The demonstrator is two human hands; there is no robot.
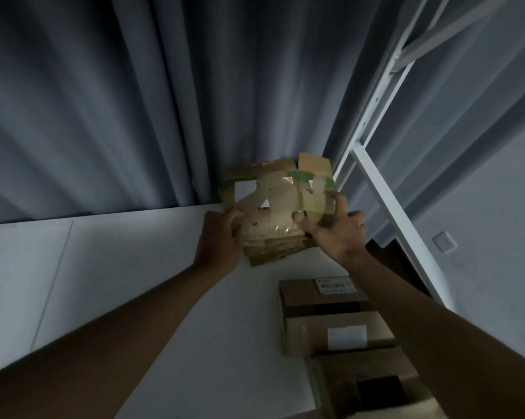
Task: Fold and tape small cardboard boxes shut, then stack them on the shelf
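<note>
A worn cardboard box (273, 204) with green tape, torn white labels and clear tape stands at the far edge of a white surface (134, 267), against the curtain. One flap sticks up at its top right. My left hand (222, 237) grips the box's left side, fingers curled round its edge. On the right side, my right hand (334, 228) holds the box with the thumb pressed on its front and the fingers spread around the corner.
Three more cardboard boxes (324, 294) (343, 334) (373, 385) lie in a row under my right forearm. A grey curtain (134, 101) hangs behind the surface. A white metal shelf frame (385, 195) rises at the right beside a wall with a switch (444, 241).
</note>
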